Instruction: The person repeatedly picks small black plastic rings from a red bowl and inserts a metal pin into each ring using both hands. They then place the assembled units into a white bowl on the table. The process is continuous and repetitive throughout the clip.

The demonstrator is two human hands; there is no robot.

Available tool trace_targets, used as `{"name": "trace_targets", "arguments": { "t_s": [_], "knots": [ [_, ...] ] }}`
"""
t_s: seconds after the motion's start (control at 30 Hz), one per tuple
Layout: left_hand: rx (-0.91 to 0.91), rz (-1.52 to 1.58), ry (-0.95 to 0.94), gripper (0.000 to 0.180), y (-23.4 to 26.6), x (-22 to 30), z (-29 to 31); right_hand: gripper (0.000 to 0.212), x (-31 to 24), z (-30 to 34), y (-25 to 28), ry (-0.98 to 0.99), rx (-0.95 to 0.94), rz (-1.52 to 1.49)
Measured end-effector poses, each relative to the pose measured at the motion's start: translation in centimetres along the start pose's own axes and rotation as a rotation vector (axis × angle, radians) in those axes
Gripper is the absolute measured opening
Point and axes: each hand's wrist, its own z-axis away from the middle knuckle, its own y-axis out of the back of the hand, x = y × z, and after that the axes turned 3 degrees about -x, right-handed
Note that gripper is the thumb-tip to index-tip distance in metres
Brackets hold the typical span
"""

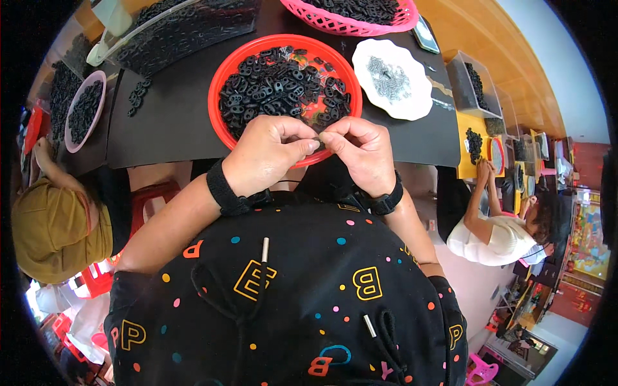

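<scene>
My left hand point(273, 151) and my right hand point(365, 151) meet above the near rim of a red round tray point(215, 87). Both are closed in a pinch, thumbs and forefingers together. Between the fingertips is something small and dark, mostly hidden. A heap of small black plastic pieces with holes, like cord locks point(273, 87), fills much of the tray, and its patterned bottom shows at the right. Just beyond my right hand, a white scalloped plate point(420, 103) bears a pile of small silvery metal springs point(388, 78).
A pink basket point(360, 28) of black pieces stands at the back, beside a phone-like object point(425, 35). At the far left are a clear bin point(193, 38), loose black pieces point(138, 96) and a pink bowl point(69, 138). People sit at the left point(58, 225) and right point(496, 238).
</scene>
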Motion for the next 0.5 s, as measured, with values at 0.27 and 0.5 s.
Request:
{"name": "trace_targets", "arguments": {
  "t_s": [0.27,0.5],
  "knots": [
    [-0.024,0.165,0.100,0.010,-0.07,-0.04,0.09,0.009,-0.09,0.00,-0.41,0.067,0.056,0.109],
    [-0.017,0.247,0.104,0.012,-0.13,-0.24,0.05,0.012,0.44,-0.22,-0.71,0.197,0.131,0.248]
  ]
}}
